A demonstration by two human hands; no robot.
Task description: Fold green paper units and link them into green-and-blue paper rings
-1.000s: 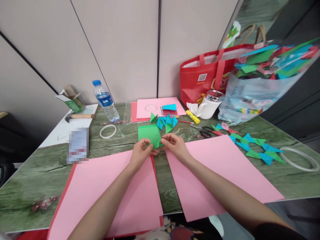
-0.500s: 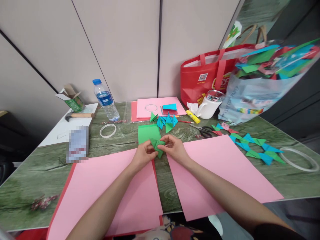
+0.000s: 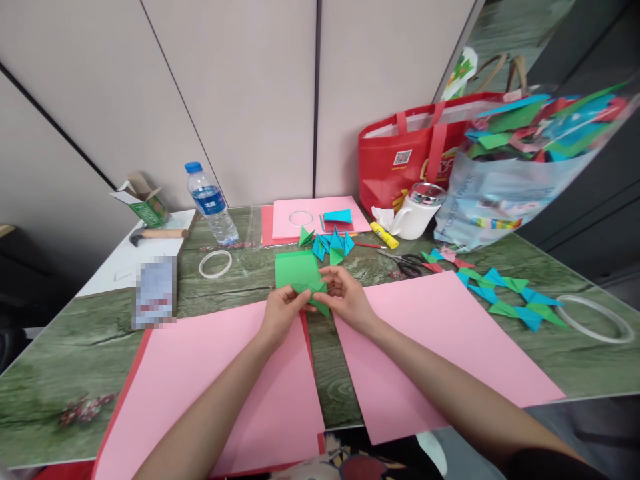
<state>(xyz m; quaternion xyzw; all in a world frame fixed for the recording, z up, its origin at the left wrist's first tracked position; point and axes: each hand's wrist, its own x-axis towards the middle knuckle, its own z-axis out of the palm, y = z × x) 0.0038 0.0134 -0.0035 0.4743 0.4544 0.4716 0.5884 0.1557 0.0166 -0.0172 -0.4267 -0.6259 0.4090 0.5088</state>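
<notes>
- Pale wall panels point(image 3: 240, 93) stand behind a green wood-patterned worktop point(image 3: 50, 360).
- Toward its far left corner, a hammer point(image 3: 163, 233) and an open green box point(image 3: 150, 212) rest on white paper point(image 3: 113, 260); a pixelated object point(image 3: 155, 293) overlaps that paper's near side.
- Next comes a blue-capped bottle point(image 3: 213, 203) by the far edge, with a white ring point(image 3: 214, 275) in front.
- Left pink sheet point(image 3: 275, 393) reaches the near edge, under the left forearm.
- Left hand point(image 3: 284, 308) pinches the left side of a small folded green paper point(image 3: 316, 287), thumb toward the wearer.
- That paper is near the worktop's middle, between both hands, just in front of a larger green sheet point(image 3: 296, 267).
- Blue and green folded pieces point(image 3: 333, 245) lie beyond, toward the far edge.
- Right hand point(image 3: 347, 300) pinches the folded paper's right side between thumb and fingers.
- Right pink sheet point(image 3: 430, 327) lies under the right forearm, reaching the near edge.
- Farther right, a red bag point(image 3: 383, 170), white mug point(image 3: 417, 217) and stuffed plastic bag point(image 3: 500, 193) crowd the far right corner; a blue-green paper loop point(image 3: 531, 318) lies toward the right edge.
</notes>
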